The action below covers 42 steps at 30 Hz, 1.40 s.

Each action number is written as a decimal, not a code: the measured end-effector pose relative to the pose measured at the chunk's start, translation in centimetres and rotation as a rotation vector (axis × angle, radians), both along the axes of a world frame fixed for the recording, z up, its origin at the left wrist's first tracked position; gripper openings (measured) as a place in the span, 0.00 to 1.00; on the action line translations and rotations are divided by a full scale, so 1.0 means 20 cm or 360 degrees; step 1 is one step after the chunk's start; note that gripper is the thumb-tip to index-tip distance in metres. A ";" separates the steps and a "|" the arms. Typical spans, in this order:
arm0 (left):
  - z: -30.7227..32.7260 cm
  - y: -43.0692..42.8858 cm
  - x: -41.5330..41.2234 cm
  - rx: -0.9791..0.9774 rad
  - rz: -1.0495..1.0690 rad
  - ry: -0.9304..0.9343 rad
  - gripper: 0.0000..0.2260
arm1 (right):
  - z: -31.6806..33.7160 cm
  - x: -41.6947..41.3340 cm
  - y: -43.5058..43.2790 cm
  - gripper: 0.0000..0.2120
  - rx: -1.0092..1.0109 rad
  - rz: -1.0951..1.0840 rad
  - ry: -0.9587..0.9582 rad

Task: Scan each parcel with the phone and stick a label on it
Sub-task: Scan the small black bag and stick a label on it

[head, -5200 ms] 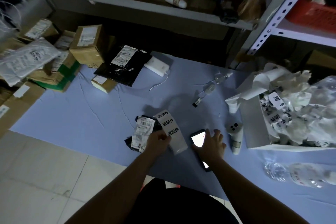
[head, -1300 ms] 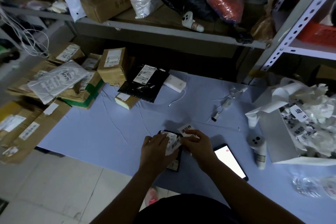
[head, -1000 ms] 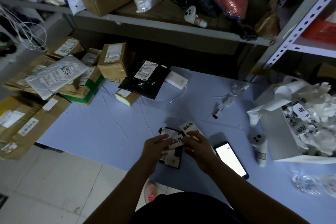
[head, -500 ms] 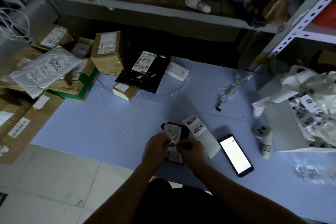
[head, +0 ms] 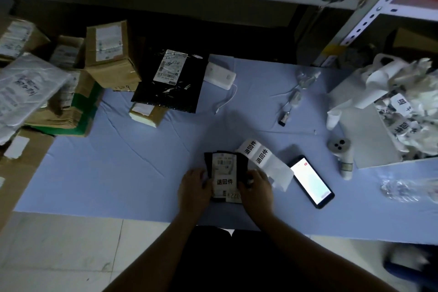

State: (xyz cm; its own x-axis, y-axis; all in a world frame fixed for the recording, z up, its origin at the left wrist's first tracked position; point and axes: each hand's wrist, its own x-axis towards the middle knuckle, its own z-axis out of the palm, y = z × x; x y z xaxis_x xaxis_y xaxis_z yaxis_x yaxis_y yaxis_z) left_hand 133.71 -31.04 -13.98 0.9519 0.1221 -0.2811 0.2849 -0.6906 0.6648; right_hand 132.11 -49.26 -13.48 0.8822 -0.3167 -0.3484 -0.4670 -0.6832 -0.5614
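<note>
Parcel: small black parcel (head: 242,164) lies flat on the blue sheet (head: 142,173) close to its near edge, about midway along it.
Long axis: runs from the near edge toward the far edge; the new sticker (head: 224,182) lies across it, over the lower part of the shipping label.
Left hand (head: 193,188): fingers curled onto the parcel's left edge, gripping it.
Right hand (head: 258,189): fingers curled onto the right edge, thumb at the sticker's right end — gripping too, as far as the dim picture shows.
Key relation: the parcel sits between the 2 hands, touching both.
Label strip (head: 262,159): just beyond the right hand, against the parcel's far right corner.
Phone (head: 310,180): screen lit, to the right of the strip — nearer the right hand.
Likely step: the sticker looks placed, so rubbing it flat, then putting the parcel aside.
Next parcels: cardboard boxes (head: 106,54) at the far left corner, nearer the left hand.
</note>
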 end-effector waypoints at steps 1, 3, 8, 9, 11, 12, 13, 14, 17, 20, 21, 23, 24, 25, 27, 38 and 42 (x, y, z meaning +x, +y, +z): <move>0.00 -0.01 0.00 -0.0142 0.0006 0.0056 0.11 | 0.01 -0.01 0.00 0.12 0.0019 -0.0036 -0.0010; 0.01 -0.02 0.01 -0.0390 -0.0080 0.0128 0.13 | 0.02 -0.01 0.01 0.14 0.0099 -0.0052 -0.0031; 0.06 -0.02 -0.05 -0.0495 -0.0063 0.0129 0.11 | 0.07 0.00 0.00 0.17 0.0330 0.0005 -0.0026; 0.08 -0.02 -0.08 -0.0486 -0.0018 0.0108 0.11 | 0.09 0.00 0.00 0.17 0.0364 0.0025 -0.0045; 0.13 0.00 -0.14 -0.0464 0.0131 0.0060 0.14 | 0.11 0.00 0.01 0.16 0.0447 0.0111 -0.0042; 0.16 0.01 -0.17 -0.0450 0.0194 0.0048 0.15 | 0.11 0.00 0.03 0.16 0.0492 0.0149 -0.0029; 0.19 0.03 -0.20 -0.0431 0.0252 0.0045 0.15 | 0.11 0.00 0.06 0.16 0.0544 0.0176 -0.0019; 0.22 0.06 -0.25 -0.0402 0.0319 0.0035 0.15 | 0.12 -0.01 0.10 0.16 0.0595 0.0214 -0.0012; 0.31 0.19 -0.39 -0.0337 0.0551 -0.0058 0.16 | 0.13 -0.05 0.29 0.15 0.0730 0.0340 0.0021; 0.37 0.37 -0.57 -0.0212 0.0773 -0.0119 0.19 | 0.15 -0.14 0.52 0.16 0.0772 0.0539 0.0034; 0.38 0.44 -0.64 -0.0163 0.0836 -0.0138 0.20 | 0.15 -0.18 0.60 0.16 0.0797 0.0607 0.0052; 0.40 0.60 -0.77 -0.0110 0.0954 -0.0150 0.21 | 0.17 -0.25 0.78 0.16 0.0842 0.0728 0.0109; 0.41 0.68 -0.83 -0.0091 0.0996 -0.0158 0.21 | 0.18 -0.28 0.88 0.16 0.0835 0.0799 0.0118; 0.41 0.75 -0.88 -0.0080 0.1022 -0.0160 0.21 | 0.19 -0.30 0.95 0.16 0.0815 0.0870 0.0107; 0.43 0.94 -1.01 -0.0061 0.1134 -0.0186 0.21 | 0.22 -0.38 1.16 0.16 0.0824 0.1014 0.0110; 0.49 2.23 -1.67 -0.0080 0.1530 -0.0350 0.21 | 0.39 -0.92 2.61 0.14 0.0965 0.1228 0.0333; 0.50 2.68 -1.80 -0.0010 0.1514 -0.0282 0.22 | 0.42 -1.02 3.07 0.16 0.0953 0.1262 0.0365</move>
